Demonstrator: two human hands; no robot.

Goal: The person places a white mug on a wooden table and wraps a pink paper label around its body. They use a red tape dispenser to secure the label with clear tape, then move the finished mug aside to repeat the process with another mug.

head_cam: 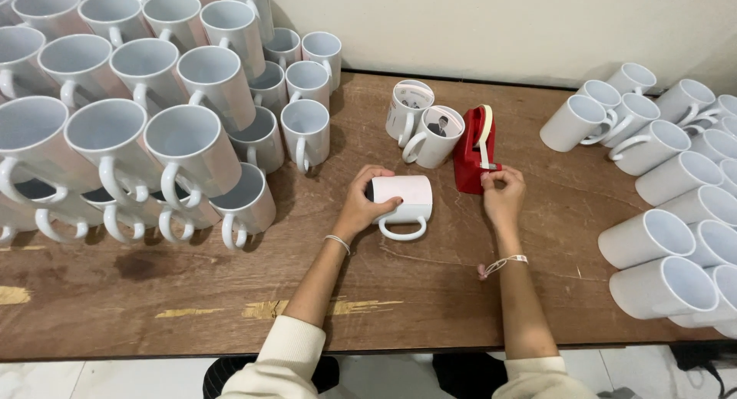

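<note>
My left hand grips a white mug that lies on its side on the wooden table, handle toward me, with a sheet of paper wrapped round it. My right hand pinches the free end of pale tape at the red tape dispenser, which stands just right of the mug. Behind the mug stand two more white mugs with printed paper sheets curled inside them.
Stacked rows of white mugs fill the left side of the table. Several white mugs lie on their sides at the right. A pale wall runs along the table's back edge. Tiled floor shows below the near edge.
</note>
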